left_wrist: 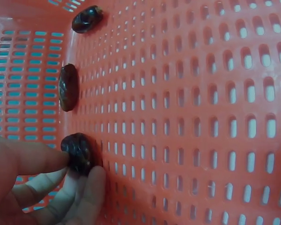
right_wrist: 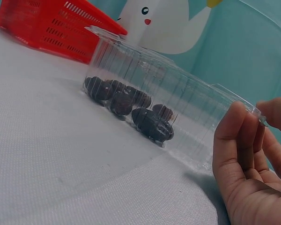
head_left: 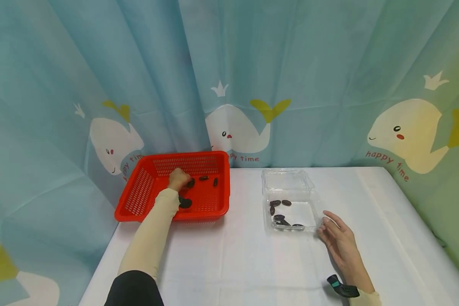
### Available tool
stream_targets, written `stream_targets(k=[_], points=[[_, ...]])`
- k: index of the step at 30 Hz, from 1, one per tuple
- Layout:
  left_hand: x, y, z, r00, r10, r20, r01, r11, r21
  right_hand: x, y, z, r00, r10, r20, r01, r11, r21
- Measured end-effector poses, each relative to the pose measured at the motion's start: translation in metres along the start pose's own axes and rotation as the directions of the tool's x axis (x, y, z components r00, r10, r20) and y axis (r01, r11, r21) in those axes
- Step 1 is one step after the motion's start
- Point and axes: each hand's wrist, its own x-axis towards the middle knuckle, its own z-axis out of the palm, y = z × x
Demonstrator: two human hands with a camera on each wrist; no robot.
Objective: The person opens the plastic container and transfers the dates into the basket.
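Observation:
Reaching into the red basket [head_left: 210, 208], my left hand [head_left: 177, 179] pinches a dark brown date [left_wrist: 78, 152] between thumb and fingers, low by the basket wall. Two more dates [left_wrist: 68, 87] [left_wrist: 87, 19] lie along that wall in the left wrist view. My right hand [head_left: 340, 242] holds the rim of a clear plastic box [head_left: 313, 212] at its right front corner, thumb and fingertips on the edge [right_wrist: 253, 108]. Several dates [right_wrist: 152, 124] lie inside the box, mostly toward its left and front. Its hinged lid [head_left: 287, 179] is laid back behind it.
A white cloth [head_left: 248, 263] covers the table under the basket and box. Close behind hangs a blue curtain [head_left: 317, 85] printed with whales. The basket stands at the back left, the box right of centre.

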Motion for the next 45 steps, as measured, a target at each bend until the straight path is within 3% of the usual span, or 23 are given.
stream_targets(k=[4,10,13,19,23,29,34,45], points=[[-0.003,0.002,0.0,1.0,-0.004,0.005,0.004,1.0,0.019,0.001,0.0,0.0,1.0,0.0,0.001,0.0,1.0,0.0],[-0.011,0.002,-0.004,0.996,-0.028,0.08,0.036,0.994,-0.101,0.0,0.0,-0.001,1.0,0.007,-0.006,-0.008,1.0,-0.023],[-0.014,0.0,-0.007,0.996,-0.002,0.093,0.016,0.988,-0.152,0.0,0.001,-0.001,1.0,0.009,-0.011,-0.01,0.999,-0.032],[-0.023,-0.005,-0.016,0.986,0.011,0.168,0.049,0.936,-0.347,0.0,0.003,0.0,1.0,0.015,-0.007,-0.015,1.0,-0.017],[-0.028,-0.005,-0.024,0.976,0.017,0.215,0.072,0.915,-0.398,0.0,0.003,0.001,1.0,0.019,-0.01,-0.019,1.0,-0.023],[-0.04,0.003,-0.033,0.968,0.098,0.231,0.007,0.91,-0.414,0.0,-0.001,0.002,0.999,0.02,-0.029,-0.021,0.999,-0.033],[-0.051,0.015,-0.041,0.957,0.133,0.26,0.011,0.872,-0.489,0.001,-0.001,0.001,1.0,0.018,-0.026,-0.019,0.999,-0.031],[-0.082,0.037,-0.04,0.959,0.192,0.207,-0.044,0.827,-0.561,0.001,-0.001,0.0,1.0,0.014,-0.015,-0.014,1.0,-0.014]])
